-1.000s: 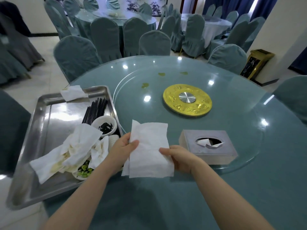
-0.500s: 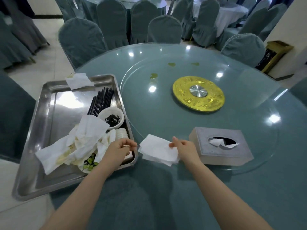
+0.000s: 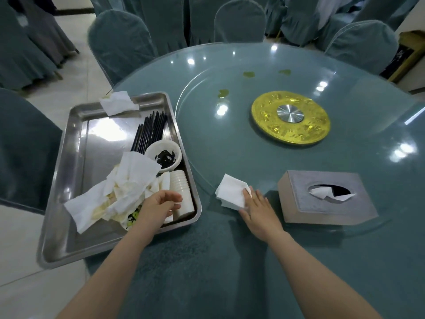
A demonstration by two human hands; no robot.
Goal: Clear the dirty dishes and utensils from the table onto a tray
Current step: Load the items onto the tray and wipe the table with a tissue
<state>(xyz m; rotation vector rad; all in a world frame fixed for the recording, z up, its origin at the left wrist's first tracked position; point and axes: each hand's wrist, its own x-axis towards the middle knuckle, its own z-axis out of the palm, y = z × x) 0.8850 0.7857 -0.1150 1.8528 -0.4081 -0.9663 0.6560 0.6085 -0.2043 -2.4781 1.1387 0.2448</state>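
A steel tray (image 3: 69, 171) juts over the table's left edge. It holds black chopsticks (image 3: 148, 131), a white bowl (image 3: 163, 155) with dark residue, a stack of white cups (image 3: 180, 192) lying on its side, and crumpled used tissues (image 3: 119, 189) over a dish with green scraps. My left hand (image 3: 158, 204) hovers over the tray's near right corner beside the cups, fingers loosely curled, holding nothing. My right hand (image 3: 258, 210) presses flat on a folded white tissue (image 3: 231, 192) lying on the table near the glass turntable's rim.
A grey tissue box (image 3: 326, 199) sits on the glass turntable (image 3: 230, 139) right of my right hand. A gold disc (image 3: 291, 119) marks the turntable's centre. Greenish smears (image 3: 224, 93) dot the glass. Covered chairs (image 3: 122, 42) ring the table. One more tissue (image 3: 118, 103) lies on the tray's far rim.
The tissue, held up spread between both hands, was folded and laid on the table. My left hand let go and moved over the tray; my right hand stays on the tissue.
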